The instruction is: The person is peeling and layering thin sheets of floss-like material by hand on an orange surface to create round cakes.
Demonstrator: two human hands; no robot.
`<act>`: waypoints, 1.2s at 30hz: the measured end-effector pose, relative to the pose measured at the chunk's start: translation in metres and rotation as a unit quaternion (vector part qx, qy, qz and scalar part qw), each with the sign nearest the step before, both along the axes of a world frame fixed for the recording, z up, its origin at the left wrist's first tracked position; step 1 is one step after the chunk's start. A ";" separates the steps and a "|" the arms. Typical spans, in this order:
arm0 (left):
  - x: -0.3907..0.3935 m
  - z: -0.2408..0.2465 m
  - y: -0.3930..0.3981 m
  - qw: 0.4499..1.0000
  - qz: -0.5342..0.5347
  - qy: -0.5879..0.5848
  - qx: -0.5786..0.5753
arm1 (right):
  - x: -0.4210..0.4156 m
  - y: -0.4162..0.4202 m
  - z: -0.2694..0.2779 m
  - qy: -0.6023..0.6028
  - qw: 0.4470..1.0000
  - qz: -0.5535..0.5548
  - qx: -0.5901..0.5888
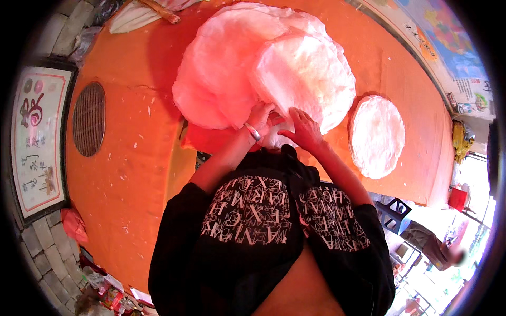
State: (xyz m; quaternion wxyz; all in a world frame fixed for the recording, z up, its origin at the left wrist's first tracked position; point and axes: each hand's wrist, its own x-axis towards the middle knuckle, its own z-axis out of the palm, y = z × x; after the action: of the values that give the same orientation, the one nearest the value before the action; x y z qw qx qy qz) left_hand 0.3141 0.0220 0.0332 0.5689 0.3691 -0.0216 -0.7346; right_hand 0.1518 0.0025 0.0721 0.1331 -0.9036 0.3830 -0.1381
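Observation:
A large, soft mass of white cotton-like wadding (pixel 221 67), tinted pink by the light, lies on the orange cloth (pixel 130 189). A thick folded part (pixel 304 75) rises on its right side. At the near edge, my left hand (pixel 261 117), with a silver bracelet on the wrist, has its fingers curled against the wadding. Beside it my right hand (pixel 303 128) rests on the folded part's lower edge, thumb apart from the fingers. Some wadding hangs between the hands, close to my body. Whether either hand pinches the material is hidden.
A flat oval pad of wadding (pixel 377 136) lies to the right. On the left is a slatted oval disc (pixel 89 119), near a framed calligraphy piece (pixel 39 138). A wooden stick (pixel 162 11) lies at the far edge. A dark stool (pixel 394 215) and a person (pixel 429 245) are at lower right.

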 end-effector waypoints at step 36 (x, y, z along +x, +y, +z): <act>-0.004 -0.015 -0.002 0.999 -0.026 -0.028 -0.028 | 0.007 0.001 -0.010 -0.024 0.999 -0.027 -0.035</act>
State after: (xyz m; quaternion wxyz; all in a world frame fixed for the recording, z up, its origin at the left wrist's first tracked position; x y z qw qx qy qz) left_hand 0.3098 0.0197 0.0181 0.5591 0.3723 -0.0678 -0.7377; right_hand 0.1585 0.0039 0.0617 0.1065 -0.8934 0.3991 -0.1767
